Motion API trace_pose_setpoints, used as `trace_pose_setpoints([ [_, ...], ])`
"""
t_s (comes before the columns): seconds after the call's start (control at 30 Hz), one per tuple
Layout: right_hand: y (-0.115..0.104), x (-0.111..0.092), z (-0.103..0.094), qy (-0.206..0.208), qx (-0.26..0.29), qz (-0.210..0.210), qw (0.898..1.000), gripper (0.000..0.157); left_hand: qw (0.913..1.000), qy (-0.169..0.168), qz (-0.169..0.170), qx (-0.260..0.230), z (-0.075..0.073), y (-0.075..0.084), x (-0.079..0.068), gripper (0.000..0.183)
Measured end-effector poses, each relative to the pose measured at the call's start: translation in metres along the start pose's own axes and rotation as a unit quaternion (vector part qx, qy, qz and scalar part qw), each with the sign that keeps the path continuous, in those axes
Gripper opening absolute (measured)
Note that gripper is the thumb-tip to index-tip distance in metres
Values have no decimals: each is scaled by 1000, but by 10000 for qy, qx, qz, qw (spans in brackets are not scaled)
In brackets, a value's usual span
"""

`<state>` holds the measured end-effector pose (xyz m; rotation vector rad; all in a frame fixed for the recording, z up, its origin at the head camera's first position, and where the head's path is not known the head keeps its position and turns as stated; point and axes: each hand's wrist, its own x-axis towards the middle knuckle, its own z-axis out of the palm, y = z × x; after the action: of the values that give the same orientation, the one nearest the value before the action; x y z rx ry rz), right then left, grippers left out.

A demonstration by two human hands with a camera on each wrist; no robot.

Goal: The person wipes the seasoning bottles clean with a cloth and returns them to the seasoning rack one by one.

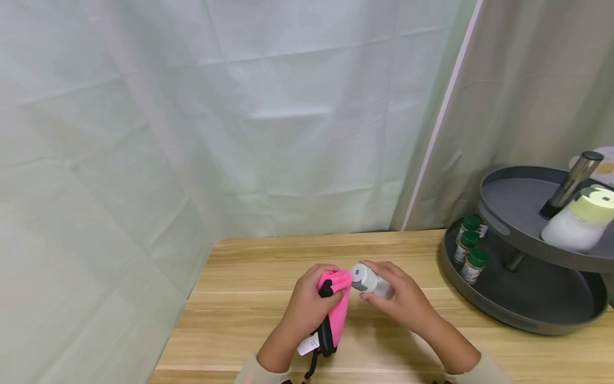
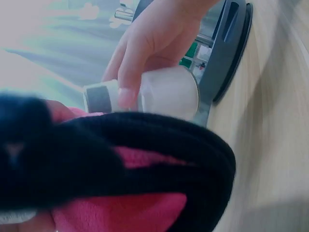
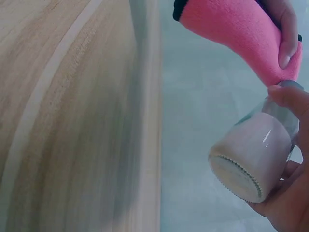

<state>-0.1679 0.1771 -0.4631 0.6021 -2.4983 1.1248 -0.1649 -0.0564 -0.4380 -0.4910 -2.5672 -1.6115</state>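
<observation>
In the head view my left hand [image 1: 307, 301] grips a folded pink cloth [image 1: 339, 314] with black edging, a white tag and a black loop hanging from its lower end. My right hand [image 1: 403, 296] holds a glass shaker bottle [image 3: 256, 154] of white contents, tilted, its grey-white cap [image 1: 363, 277] toward the cloth. Cloth and cap meet above the wooden table [image 1: 230, 320]. Seen from the right wrist, the bottle's ridged base faces the camera, and the pink cloth lies against the cap end. In the left wrist view black edging covers much of the foreground.
A dark grey two-tier round rack [image 1: 527, 314] stands at the right. Several green-capped spice jars [image 1: 475, 265] sit on its lower tier. A bottle with a pale yellow-green cap [image 1: 580, 218] is on the upper tier. Pale curtains [image 1: 288, 133] hang behind the table.
</observation>
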Motion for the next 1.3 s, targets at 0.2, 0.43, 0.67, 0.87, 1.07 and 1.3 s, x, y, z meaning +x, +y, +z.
trace_pose_setpoints([
  [0.2,1,-2,-3,37,-364,-147,9992,66,9970,-36,394,669,6,7,-5,32],
  [0.43,3,-2,-3,26,-531,-239,9983,66,9943,-170,723,769,11,10,-8,33],
  [0.67,5,-4,1,-127,-665,-257,9974,66,9924,-205,877,840,12,11,-8,35],
  [0.87,6,-7,4,-111,-923,-603,9938,66,9930,-227,895,739,12,12,-6,34],
  [1.07,5,-10,4,-121,-1045,-777,9914,64,9946,-188,784,660,10,13,-4,32],
  [1.3,0,-12,0,-219,-1158,-756,9901,63,9948,-68,658,778,8,11,0,32],
])
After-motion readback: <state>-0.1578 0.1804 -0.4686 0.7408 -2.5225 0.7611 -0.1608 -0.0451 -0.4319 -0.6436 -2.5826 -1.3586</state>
